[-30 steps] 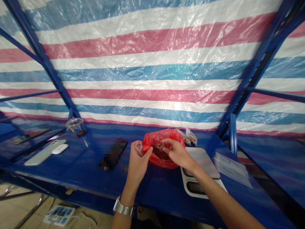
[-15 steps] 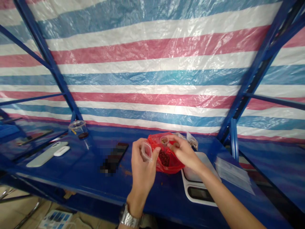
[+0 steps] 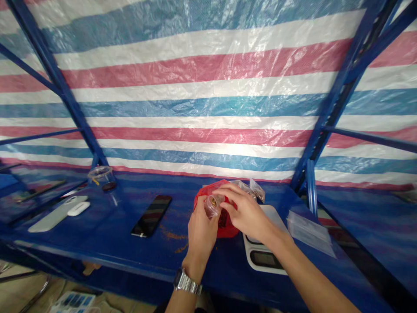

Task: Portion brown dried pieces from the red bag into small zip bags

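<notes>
My left hand (image 3: 202,230) grips a small clear plastic cup (image 3: 212,207) above a blue-painted metal surface (image 3: 97,248), the fingers closed around its lower body. The cup's long axis tilts off upright, though the fingers make the exact lean hard to read. My right hand (image 3: 247,213) comes in from the right, its forearm passing over a white digital kitchen scale (image 3: 263,259), with the fingers (image 3: 224,193) stretched leftward to just above the cup. I cannot tell whether they touch its rim or pinch anything. The two hands are close together, and the right is the one reaching across.

A red plastic bag (image 3: 230,230) sits directly beyond the cup, largely hidden behind both hands, with dark lumpy contents (image 3: 223,219) showing through it. The left hand is in front of its left side, the right over its top. Clear resealable bags (image 3: 256,190) lie just behind it. Orange-brown crumbs (image 3: 172,236) are scattered on the surface to the left, near a black smartphone (image 3: 151,215).
</notes>
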{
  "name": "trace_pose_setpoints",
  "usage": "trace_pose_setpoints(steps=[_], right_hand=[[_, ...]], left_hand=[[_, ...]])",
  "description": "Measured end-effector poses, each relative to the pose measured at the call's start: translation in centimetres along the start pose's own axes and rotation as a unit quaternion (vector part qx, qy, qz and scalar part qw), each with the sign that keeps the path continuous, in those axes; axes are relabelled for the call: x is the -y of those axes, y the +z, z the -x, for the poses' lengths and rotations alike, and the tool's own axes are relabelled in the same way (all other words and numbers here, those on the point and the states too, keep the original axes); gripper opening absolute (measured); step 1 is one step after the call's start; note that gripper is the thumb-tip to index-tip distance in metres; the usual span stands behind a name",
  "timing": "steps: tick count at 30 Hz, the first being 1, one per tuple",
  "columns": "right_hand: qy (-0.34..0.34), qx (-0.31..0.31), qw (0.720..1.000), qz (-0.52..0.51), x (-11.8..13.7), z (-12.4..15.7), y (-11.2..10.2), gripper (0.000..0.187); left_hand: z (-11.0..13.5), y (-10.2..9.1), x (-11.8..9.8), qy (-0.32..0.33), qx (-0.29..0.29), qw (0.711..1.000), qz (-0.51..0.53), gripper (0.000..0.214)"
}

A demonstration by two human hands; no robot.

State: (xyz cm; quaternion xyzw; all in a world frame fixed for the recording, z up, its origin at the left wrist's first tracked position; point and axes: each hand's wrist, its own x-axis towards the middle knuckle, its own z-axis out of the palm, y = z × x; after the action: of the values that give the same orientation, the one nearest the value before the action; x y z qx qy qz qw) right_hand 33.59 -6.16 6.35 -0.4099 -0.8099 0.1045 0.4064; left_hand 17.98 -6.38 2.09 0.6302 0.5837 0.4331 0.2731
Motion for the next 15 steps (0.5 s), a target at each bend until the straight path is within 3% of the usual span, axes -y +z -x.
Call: trace_pose_setpoints(steps=[6,15], right_hand=[[-0.046,0.021,0.993,0.108,0.32,0.14,0.36,0.049],[-0.034,-0.002,0.995,0.095,0.48,-0.04,0.81,0.045]], left_hand=[[-0.14,0.32,0.25,0.012,-0.008,1.0,0.003,0.029],[-0.53,0.3,0.94,0.016,-0.01,0.997,0.074,0.023]])
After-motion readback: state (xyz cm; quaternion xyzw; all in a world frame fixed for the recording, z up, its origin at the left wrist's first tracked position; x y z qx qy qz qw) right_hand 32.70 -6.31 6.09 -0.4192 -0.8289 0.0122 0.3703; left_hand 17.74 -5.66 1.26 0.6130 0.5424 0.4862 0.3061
